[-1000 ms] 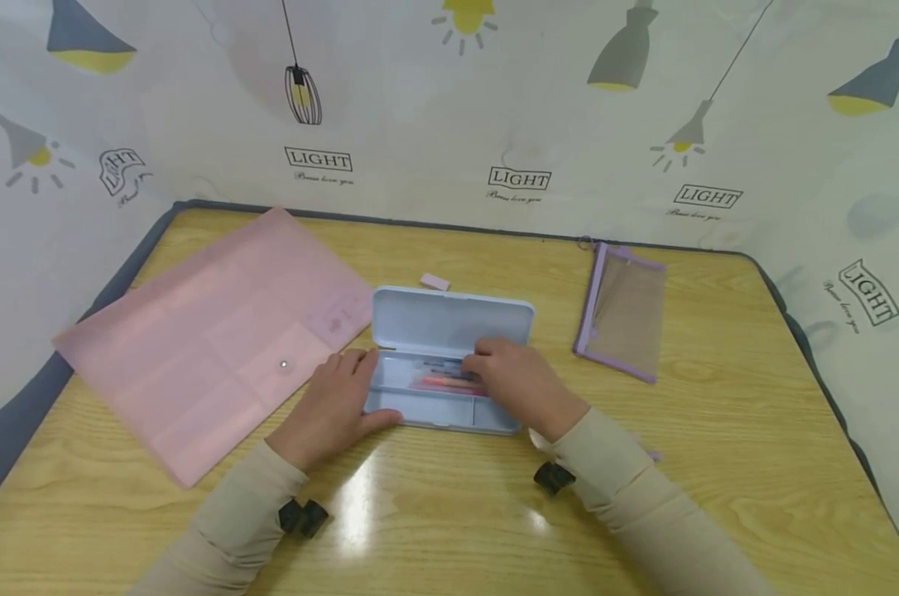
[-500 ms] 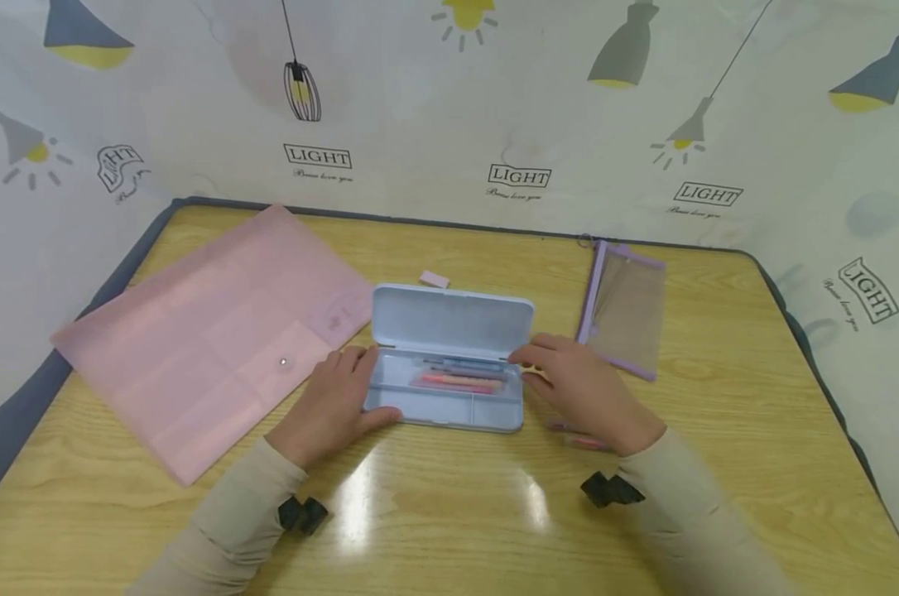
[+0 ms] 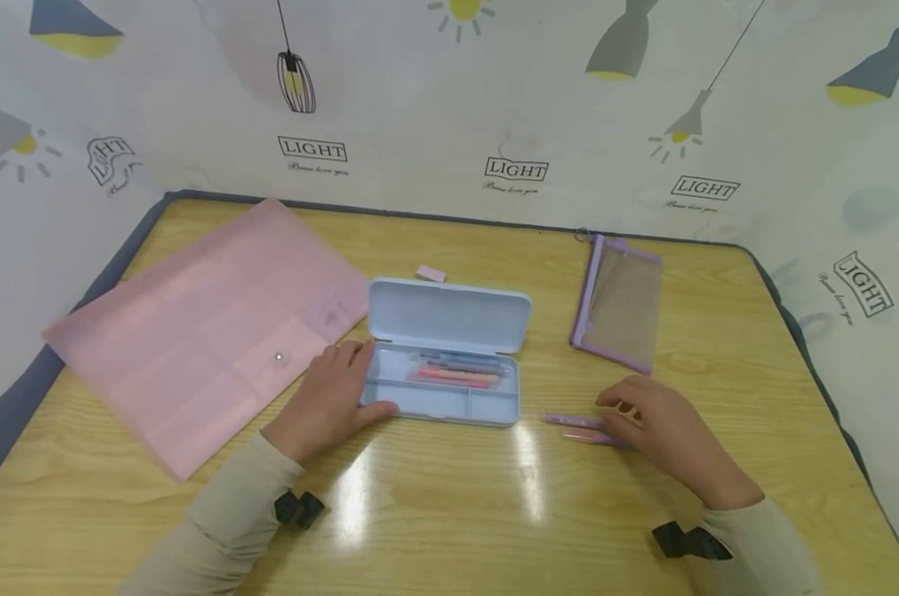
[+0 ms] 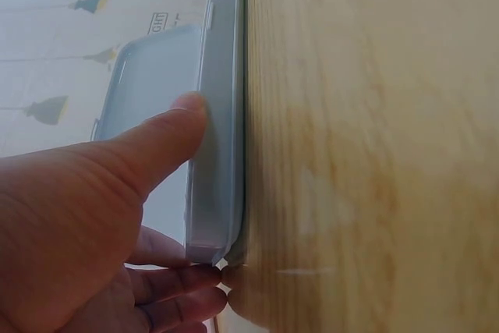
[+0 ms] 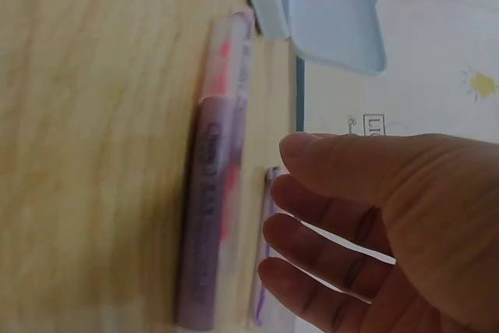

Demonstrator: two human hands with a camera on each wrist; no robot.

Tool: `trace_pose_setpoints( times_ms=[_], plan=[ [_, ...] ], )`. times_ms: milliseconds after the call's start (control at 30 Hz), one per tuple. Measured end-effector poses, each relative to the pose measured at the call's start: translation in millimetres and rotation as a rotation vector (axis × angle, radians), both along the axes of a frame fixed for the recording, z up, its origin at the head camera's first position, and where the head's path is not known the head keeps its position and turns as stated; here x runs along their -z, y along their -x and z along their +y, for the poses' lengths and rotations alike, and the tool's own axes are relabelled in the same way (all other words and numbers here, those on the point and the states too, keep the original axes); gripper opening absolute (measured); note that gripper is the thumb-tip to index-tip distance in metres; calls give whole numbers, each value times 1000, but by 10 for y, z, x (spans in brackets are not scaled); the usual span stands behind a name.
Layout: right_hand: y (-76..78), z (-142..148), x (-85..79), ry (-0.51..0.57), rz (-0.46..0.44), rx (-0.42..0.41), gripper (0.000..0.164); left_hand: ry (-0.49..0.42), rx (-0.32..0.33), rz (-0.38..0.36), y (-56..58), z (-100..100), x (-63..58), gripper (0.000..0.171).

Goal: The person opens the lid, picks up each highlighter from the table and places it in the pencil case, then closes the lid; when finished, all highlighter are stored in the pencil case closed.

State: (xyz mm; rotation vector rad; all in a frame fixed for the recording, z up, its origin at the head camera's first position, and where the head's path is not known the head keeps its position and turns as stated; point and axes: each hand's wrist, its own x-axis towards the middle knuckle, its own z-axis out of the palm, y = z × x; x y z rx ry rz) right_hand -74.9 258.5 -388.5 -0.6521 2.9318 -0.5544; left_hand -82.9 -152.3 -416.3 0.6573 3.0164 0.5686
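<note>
Left hand (image 3: 323, 406) gripped the left end of the pale blue pencil case (image 3: 420, 400) — thumb pressed on the front wall, fingers bent at the end, grip only as wide as the corner between. Right hand (image 3: 669, 430) held nothing: fingers loosely bent, clear gap between thumb and fingers. It was over the two markers (image 3: 572, 420) on the desk (image 3: 420, 513), right of the case; contact hard to judge from the head view (right wrist view showed a gap).

Case was smooth, hard, long, round-cornered, lid raised at the back. Pens (image 3: 460, 377), blue and pink-orange, overlapped in the rear compartment; exact count unclear. Front strip was split by a small divider. Markers were slim, purple — one with see-through cap, pink inside, barrel lettering blurred. Right hand hid their right ends in the head view.

Glossy translucent pink folder (image 3: 204, 331) lay left, round snap on it. Purple-trimmed see-through pouch (image 3: 624, 306) lay far right, contents hard to make out. Small pink block (image 3: 430, 273) sat behind the lid. Desk was wood-grained; sleeves (image 3: 222, 513) cut off below.
</note>
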Motion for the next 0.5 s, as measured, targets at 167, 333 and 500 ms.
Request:
trace_pose_setpoints(
  times_ms=[167, 333, 500],
  plan=[
    [-41, 48, 118, 22, 87, -34, 15, 0, -12, -20, 7, 1, -11, 87],
    [-55, 32, 202, 34, 202, -97, 18, 8, -8, -12, 11, 3, -4, 87],
    [-38, 14, 217, 17, 213, -99, 17, 1, -4, -6, 16, -2, 20, 88]
  ],
)
